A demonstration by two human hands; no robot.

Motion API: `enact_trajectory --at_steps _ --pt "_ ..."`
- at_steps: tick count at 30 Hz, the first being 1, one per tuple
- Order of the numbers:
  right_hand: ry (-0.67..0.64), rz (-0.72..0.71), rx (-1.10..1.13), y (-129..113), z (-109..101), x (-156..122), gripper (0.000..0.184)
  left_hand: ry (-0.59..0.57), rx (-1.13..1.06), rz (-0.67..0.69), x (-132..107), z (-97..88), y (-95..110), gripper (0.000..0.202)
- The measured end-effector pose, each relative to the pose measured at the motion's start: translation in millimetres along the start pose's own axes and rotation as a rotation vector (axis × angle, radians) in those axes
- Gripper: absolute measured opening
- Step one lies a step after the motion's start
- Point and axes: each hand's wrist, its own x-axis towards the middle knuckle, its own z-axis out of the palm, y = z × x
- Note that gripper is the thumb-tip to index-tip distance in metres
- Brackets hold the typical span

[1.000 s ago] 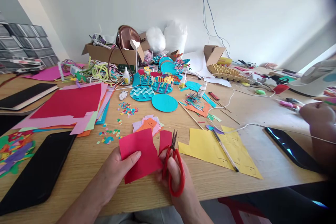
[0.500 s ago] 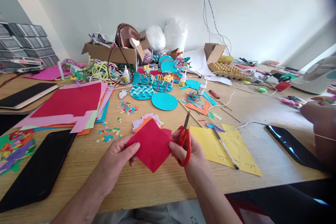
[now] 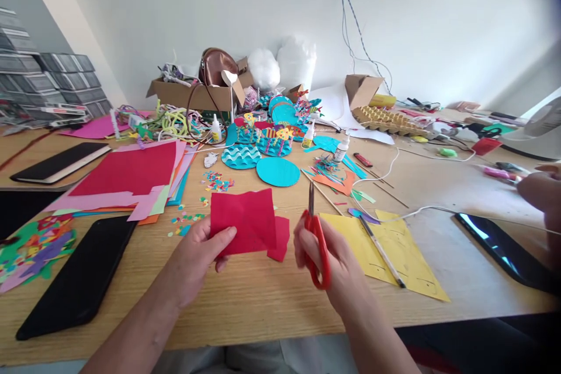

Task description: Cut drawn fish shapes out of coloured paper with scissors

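Observation:
Between the thumb and fingers of my left hand (image 3: 205, 245) is a red sheet of paper (image 3: 245, 219), held up over the desk near its left edge. My right hand (image 3: 326, 251) grips red-handled scissors (image 3: 319, 251), whose blades point up and away and look closed. A gap separates the scissors from the held paper. Partly hidden behind the held sheet, a smaller red paper piece (image 3: 280, 239) shows at its right. Close to my right hand lies a yellow sheet (image 3: 368, 251) with pen marks, a pen (image 3: 383, 251) resting across it.
Stacked coloured paper (image 3: 127, 169), a black phone (image 3: 79, 274) and paper scraps (image 3: 39, 245) lie at left. A blue disc (image 3: 278, 171), glue bottles (image 3: 342, 148) and paper decorations (image 3: 274, 140) stand farther back. At right are another phone (image 3: 495, 251), a white cable (image 3: 421, 208) and another person's hand (image 3: 541, 190).
The red sheet has turned from a diamond to a level position. My right hand has let go of it and moved right with the scissors. The view has shifted slightly.

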Motion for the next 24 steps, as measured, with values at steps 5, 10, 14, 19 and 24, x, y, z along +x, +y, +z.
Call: enact_trajectory --at_steps 5,10,14,19,24 --pt "-0.188 0.091 -0.164 8 12 -38 0.04 0.066 -0.076 0.146 4 3.3 6 0.014" --pt "-0.29 0.112 -0.332 11 30 -39 0.041 0.082 -0.114 0.184 4 10.3 6 0.012" --pt "-0.289 0.122 -0.335 18 37 -30 0.036 0.077 -0.106 0.182 4 13.6 1 0.01" --pt "-0.253 0.135 -0.281 23 39 -27 0.037 0.074 -0.109 0.159 2 15.5 0 0.011" --pt "-0.234 0.123 -0.239 20 42 -26 0.039 0.053 -0.141 0.12 1 18.9 1 0.012"
